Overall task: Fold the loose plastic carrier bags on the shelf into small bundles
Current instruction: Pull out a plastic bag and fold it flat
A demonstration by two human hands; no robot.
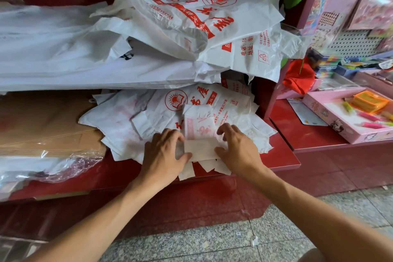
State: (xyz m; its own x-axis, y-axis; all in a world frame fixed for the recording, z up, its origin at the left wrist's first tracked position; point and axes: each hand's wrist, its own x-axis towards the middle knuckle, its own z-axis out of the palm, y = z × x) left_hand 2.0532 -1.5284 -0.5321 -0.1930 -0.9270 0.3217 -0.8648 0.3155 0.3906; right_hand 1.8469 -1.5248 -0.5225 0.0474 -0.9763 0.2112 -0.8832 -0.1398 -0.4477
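A white carrier bag with red print, folded into a narrow strip, lies on a pile of loose white bags on the red shelf. My left hand grips the strip's left edge, thumb on its lower end. My right hand holds the right edge, fingers curled over it. More loose printed bags are heaped on the upper level above.
Flattened cardboard and clear plastic wrap lie at the left of the shelf. A pink tray of stationery stands on the red counter at the right, beside a red cloth. Speckled floor lies below.
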